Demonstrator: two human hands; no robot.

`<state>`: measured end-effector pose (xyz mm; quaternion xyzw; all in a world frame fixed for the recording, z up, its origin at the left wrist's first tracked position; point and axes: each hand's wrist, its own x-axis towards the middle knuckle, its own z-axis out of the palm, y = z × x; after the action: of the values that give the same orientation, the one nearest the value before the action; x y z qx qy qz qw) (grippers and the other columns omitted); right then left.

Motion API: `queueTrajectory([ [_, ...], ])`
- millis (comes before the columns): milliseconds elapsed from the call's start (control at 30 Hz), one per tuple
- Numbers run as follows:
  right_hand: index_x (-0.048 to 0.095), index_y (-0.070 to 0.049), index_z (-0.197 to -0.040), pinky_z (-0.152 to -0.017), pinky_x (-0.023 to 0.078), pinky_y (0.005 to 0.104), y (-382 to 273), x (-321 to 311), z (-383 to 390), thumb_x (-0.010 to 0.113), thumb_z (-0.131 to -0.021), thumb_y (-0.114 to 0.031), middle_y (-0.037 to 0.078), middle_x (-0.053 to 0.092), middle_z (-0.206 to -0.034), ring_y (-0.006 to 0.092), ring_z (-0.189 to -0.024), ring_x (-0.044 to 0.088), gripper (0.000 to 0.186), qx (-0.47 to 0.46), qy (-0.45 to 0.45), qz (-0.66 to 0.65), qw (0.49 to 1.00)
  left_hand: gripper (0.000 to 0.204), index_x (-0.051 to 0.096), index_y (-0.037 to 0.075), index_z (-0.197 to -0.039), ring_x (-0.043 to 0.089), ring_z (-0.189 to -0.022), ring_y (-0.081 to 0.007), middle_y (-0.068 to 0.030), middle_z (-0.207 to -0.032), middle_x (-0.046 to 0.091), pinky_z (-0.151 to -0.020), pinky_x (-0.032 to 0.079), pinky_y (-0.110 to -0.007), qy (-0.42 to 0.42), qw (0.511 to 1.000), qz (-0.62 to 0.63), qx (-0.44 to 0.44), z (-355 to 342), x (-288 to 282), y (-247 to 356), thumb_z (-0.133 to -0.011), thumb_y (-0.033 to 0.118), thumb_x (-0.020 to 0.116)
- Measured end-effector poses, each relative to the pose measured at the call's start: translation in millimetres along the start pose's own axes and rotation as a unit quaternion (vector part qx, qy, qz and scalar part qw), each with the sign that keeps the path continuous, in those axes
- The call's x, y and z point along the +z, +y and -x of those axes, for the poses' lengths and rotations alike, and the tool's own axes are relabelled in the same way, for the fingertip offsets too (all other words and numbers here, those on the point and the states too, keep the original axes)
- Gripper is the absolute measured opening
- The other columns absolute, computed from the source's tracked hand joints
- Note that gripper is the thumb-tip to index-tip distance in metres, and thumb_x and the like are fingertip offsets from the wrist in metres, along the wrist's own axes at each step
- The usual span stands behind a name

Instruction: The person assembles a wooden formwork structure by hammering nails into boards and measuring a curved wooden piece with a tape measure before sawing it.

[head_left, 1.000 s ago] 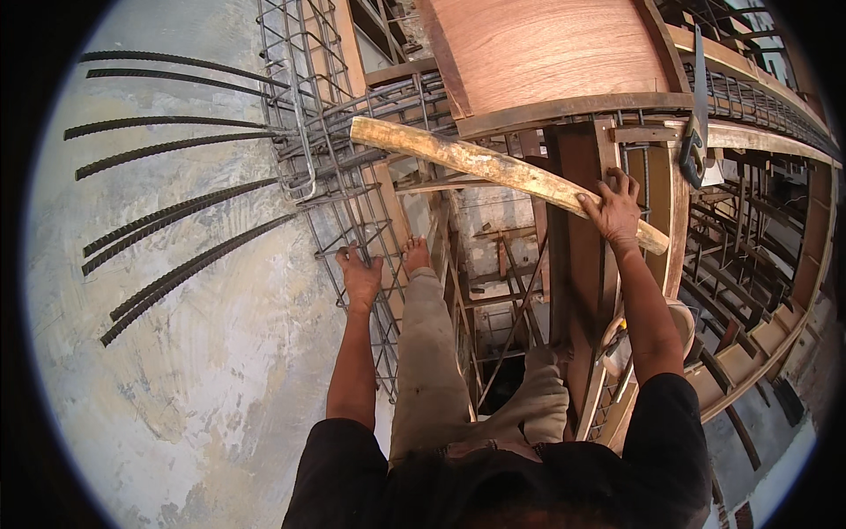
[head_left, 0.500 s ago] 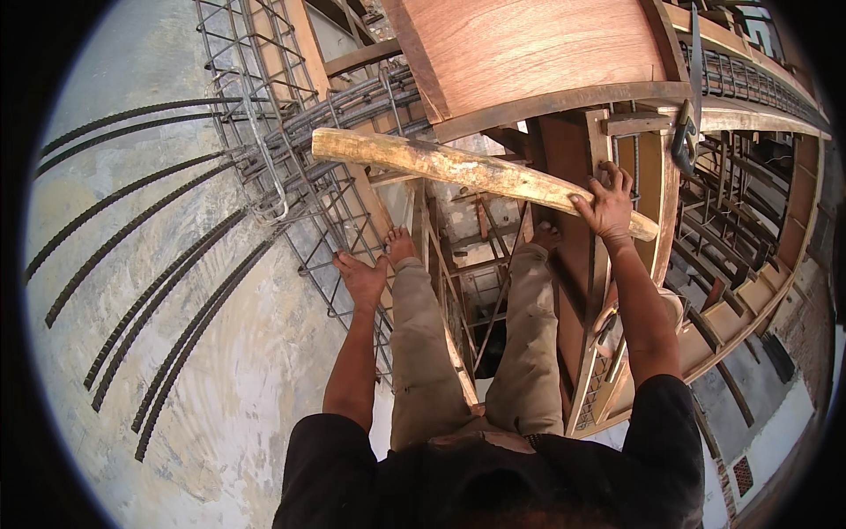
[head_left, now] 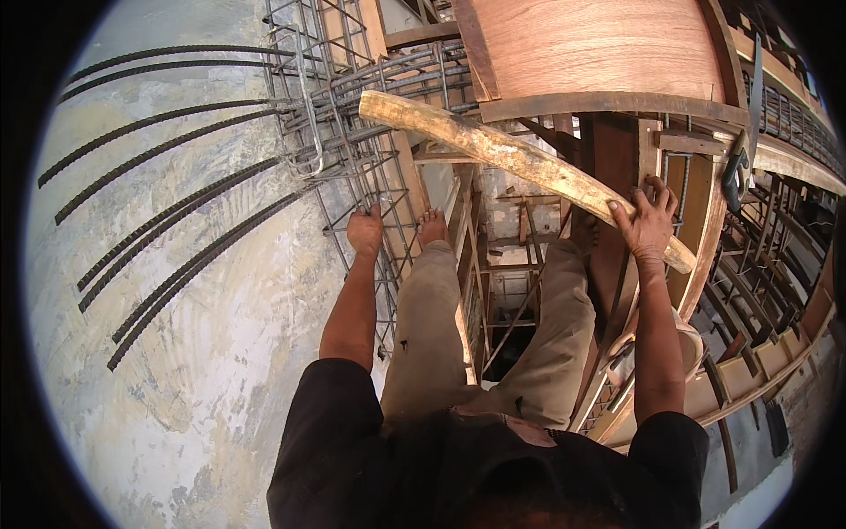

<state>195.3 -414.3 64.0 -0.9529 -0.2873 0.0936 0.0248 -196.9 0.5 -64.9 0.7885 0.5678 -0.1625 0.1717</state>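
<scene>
A long, weathered piece of timber (head_left: 520, 167) lies diagonally over the opening in front of me, its near end at the right. My right hand (head_left: 645, 220) grips it near that end, fingers wrapped over it. My left hand (head_left: 365, 227) is closed on the steel rebar cage (head_left: 344, 154) at the edge of the concrete slab (head_left: 176, 361), beside my bare left foot (head_left: 432, 227). My right foot (head_left: 583, 231) rests in shadow among dark boards at the right of the opening.
Long rebar ends (head_left: 176, 119) stick out over the slab. A plywood panel (head_left: 595, 48) is at the top, with a handsaw (head_left: 736, 172) at its right. Below me is an opening with cross braces (head_left: 515, 291). Timber formwork (head_left: 767, 344) and more rebar fill the right side.
My left hand has shifted forward along the rebar cage and its fingers have curled in. My right leg has stretched forward since a second ago. My right hand stays on the timber.
</scene>
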Motion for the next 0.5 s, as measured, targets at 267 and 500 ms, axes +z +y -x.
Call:
queueTrajectory([
  [267,0.077,-0.009,-0.093,-0.099,0.048,0.0501,-1,-3,1,0.071,-0.077,-0.065,0.012,0.054,-0.135,0.0386,-0.128,0.043,0.058,0.039,0.016,-0.034,0.999,0.058,0.06,-0.004,-0.11,0.067,-0.1,-0.047,-0.0292,-0.102,0.07,-0.086,0.052,-0.054,-0.105,0.986,-0.128,0.014,2,-31,36,-0.101,0.05,0.044],
  [500,0.078,-0.01,-0.087,-0.098,0.05,0.0476,-10,-13,0,0.072,-0.073,-0.068,0.006,0.056,-0.132,0.0357,-0.126,0.046,0.061,0.071,0.023,-0.085,0.994,0.053,0.059,-0.004,-0.107,0.067,-0.096,-0.0475,-0.0294,-0.1,0.07,-0.085,0.051,-0.054,-0.086,0.987,-0.133,0.033,-6,-25,25,-0.102,0.047,0.047],
])
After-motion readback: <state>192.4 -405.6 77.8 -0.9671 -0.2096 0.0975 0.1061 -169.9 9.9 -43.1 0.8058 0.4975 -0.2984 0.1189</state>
